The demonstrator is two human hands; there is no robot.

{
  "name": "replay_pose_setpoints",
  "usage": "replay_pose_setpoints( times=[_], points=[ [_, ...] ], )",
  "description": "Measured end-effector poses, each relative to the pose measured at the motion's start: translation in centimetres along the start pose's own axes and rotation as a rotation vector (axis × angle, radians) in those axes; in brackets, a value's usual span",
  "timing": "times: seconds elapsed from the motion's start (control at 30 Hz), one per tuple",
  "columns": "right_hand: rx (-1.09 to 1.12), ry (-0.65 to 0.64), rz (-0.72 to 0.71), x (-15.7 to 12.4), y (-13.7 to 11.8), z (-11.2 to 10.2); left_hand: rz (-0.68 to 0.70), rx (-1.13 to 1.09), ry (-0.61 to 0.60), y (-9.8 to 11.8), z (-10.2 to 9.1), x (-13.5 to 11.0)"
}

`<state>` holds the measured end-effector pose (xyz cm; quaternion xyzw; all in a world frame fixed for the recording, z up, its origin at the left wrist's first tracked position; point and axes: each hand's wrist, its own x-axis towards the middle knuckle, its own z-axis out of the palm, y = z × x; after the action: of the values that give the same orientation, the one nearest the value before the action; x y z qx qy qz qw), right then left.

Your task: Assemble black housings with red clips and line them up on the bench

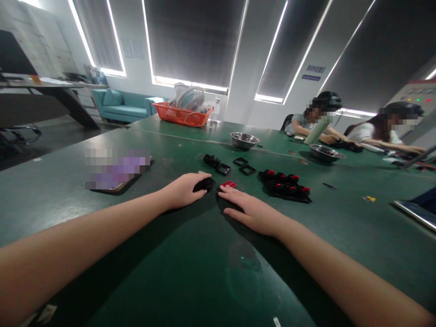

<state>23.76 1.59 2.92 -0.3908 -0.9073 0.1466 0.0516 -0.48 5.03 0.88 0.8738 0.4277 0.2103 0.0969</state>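
My left hand (pixel 185 190) is curled around a black plastic part (pixel 205 183) on the green table, with the thumb along its near side. My right hand (pixel 250 210) lies low over the table, fingers stretched out. Its fingertips are at a small red piece (pixel 229 184); whether they press on it I cannot tell. Just beyond the hands are a black block-like part (pixel 211 160) and several square black frames (pixel 247 170). To the right stands a group of black parts with red tops (pixel 284 185), close together.
A purple-covered flat object (pixel 119 175) lies at left. Farther back are an orange basket (pixel 184 116) holding a fan, and two steel bowls, one metal bowl (pixel 244 141) nearer the middle. Two people (pixel 316 120) work at the right. A dark tray-like edge (pixel 413 215) is at far right.
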Motion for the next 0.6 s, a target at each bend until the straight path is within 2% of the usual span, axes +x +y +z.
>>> replay_pose_setpoints(
  times=[0.6],
  points=[
    [-0.005, 0.0, -0.004, 0.06, 0.01, 0.08, 0.023, 0.028, -0.013, 0.18, -0.11, -0.07]
  ],
)
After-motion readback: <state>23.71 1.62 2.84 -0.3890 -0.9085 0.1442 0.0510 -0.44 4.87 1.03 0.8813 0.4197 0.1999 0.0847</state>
